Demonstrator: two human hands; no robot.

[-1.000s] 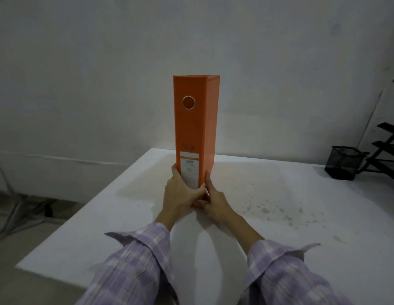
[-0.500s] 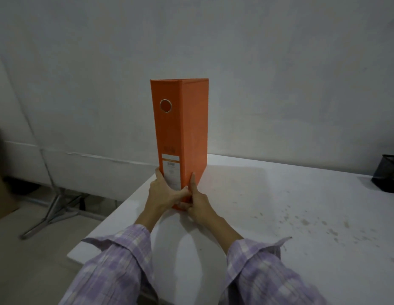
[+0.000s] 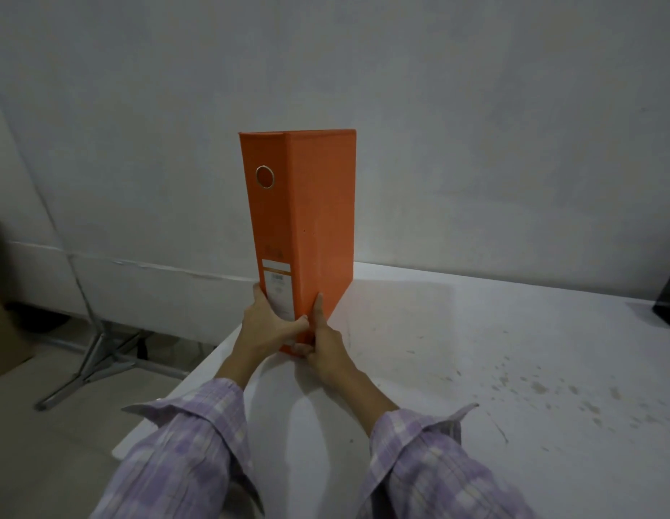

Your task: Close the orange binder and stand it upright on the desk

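Note:
The orange binder (image 3: 307, 219) is closed and stands upright on the white desk (image 3: 476, 350), near its left edge. Its spine faces me, with a metal finger ring near the top and a white label low down. My left hand (image 3: 268, 327) wraps the bottom of the spine from the left, thumb across the front. My right hand (image 3: 326, 346) presses against the binder's lower right side, fingers pointing up. Both hands touch each other at the base.
A black mesh holder (image 3: 669, 297) sits at the desk's far right edge. The desk's left edge drops to the floor, where a metal stand's legs (image 3: 97, 354) spread. A white wall rises close behind the desk. Brown specks mark the desk on the right.
The view has swung left and the binder's broad right cover now shows more. My hands keep the same grip at its base.

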